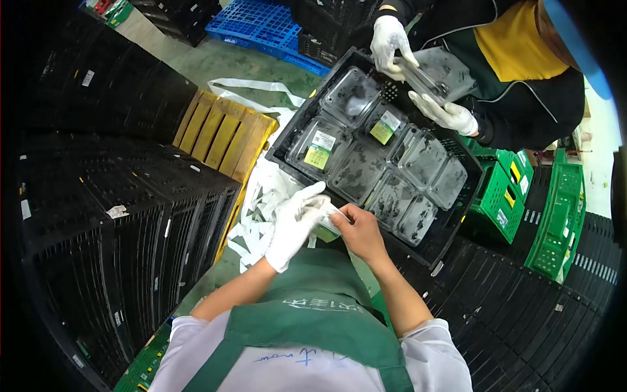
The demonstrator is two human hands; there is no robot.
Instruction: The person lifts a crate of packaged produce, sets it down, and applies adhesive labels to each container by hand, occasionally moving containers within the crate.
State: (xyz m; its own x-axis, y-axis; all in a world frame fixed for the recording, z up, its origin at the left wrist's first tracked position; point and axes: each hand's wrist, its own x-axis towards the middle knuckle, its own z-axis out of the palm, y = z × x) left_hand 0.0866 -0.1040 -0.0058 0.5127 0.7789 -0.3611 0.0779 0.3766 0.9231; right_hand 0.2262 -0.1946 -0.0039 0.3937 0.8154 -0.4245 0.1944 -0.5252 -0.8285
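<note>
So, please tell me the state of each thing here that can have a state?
Left hand: gloved, holding a label strip.
Right hand: bare, pinching the same label strip.
Black crate: filled with clamshell boxes.
Clamshell boxes: closed, two labelled.
Co-worker's hands: gloved, holding one clear box.

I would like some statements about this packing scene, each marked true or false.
1. The person's left hand wears a white glove. True.
2. The person's right hand also wears a glove. False: it is bare.
3. The black crate holds clear plastic boxes. True.
4. Every clear box in the crate carries a label. False: only some show a green and white label.
5. A co-worker's gloved hands hold a clear box above the crate. True.
6. The pallet at the top is red. False: it is blue.
</note>
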